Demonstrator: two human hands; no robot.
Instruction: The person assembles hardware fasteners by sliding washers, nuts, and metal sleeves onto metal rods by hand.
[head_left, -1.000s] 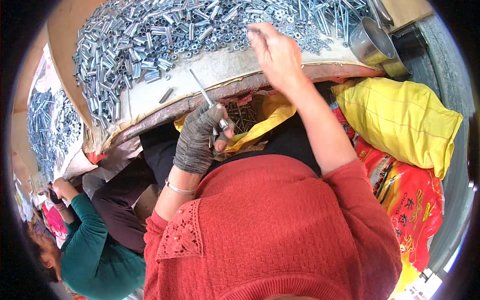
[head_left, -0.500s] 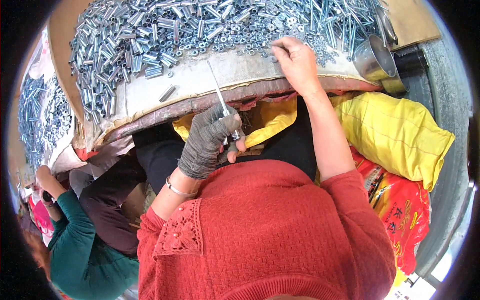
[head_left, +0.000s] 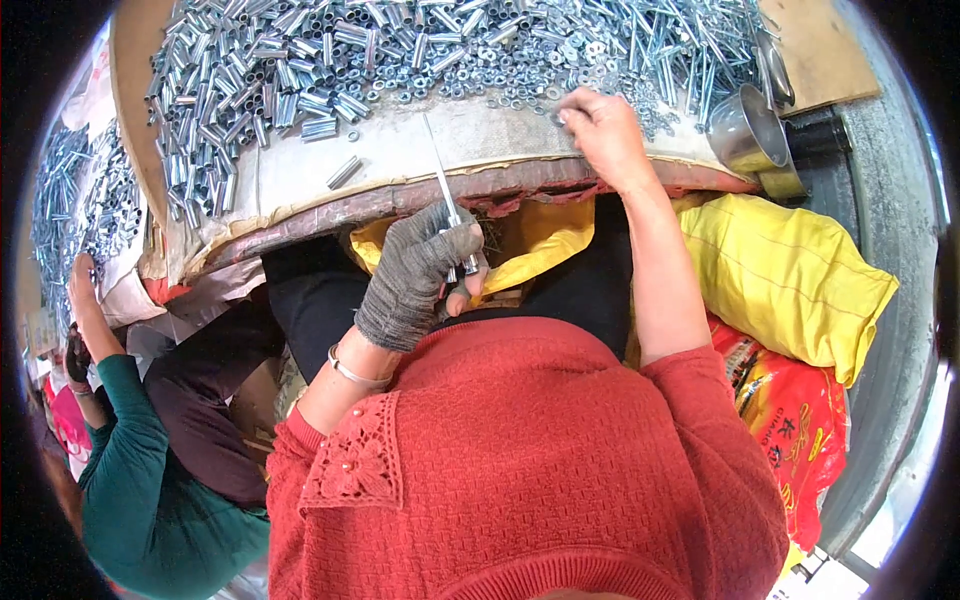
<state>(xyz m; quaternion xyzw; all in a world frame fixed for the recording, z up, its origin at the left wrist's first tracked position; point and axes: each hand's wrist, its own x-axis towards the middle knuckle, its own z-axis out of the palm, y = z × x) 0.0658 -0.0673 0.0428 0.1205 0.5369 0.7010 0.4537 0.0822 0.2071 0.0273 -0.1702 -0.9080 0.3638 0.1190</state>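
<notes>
My left hand, in a grey fingerless knitted glove, is closed around a long thin metal bolt. The bolt's slim shank points away toward the table; short shiny metal ends show below my thumb. My bare right hand is over the near edge of the pile, fingers curled together beside the small flat washers. Whatever is between those fingertips is hidden. Left of the washers lie small nuts and a heap of metal sleeves. One loose sleeve lies apart on the pale cloth.
Long bolts are heaped at the far right, near a metal cup. A yellow sack gapes below the table edge; another yellow sack and a red bag sit right. A co-worker in green reaches over another pile.
My right hand has drawn back slightly toward me from the washers. My left hand keeps its hold on the bolt. The co-worker's hand has moved forward over the other pile.
</notes>
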